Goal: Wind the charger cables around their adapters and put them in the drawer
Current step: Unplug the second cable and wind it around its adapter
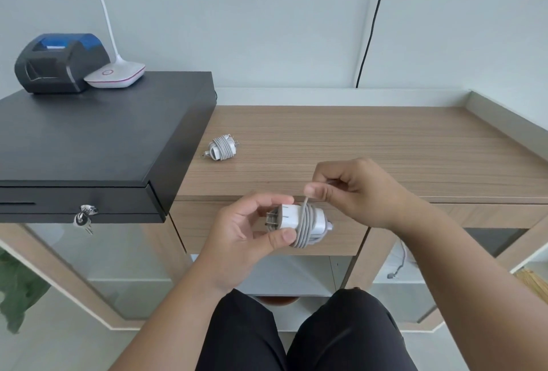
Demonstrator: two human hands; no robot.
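Wood desk (370, 145) is filling the middle, w/ its drawer (350, 240) closed below the front edge. A black cash box (89, 139) is sitting on the desk's left, a printer (56, 63) and lamp base (117, 74) on top. L hand (249, 237) is gripping a white adapter (292, 216) in front of the drawer; R hand (358, 189) is pinching its cable (305, 226), mostly wrapped around it. A 2nd wound charger (222, 148) is lying on the desk near the box. Keys (84, 219) are hanging from the box lock.
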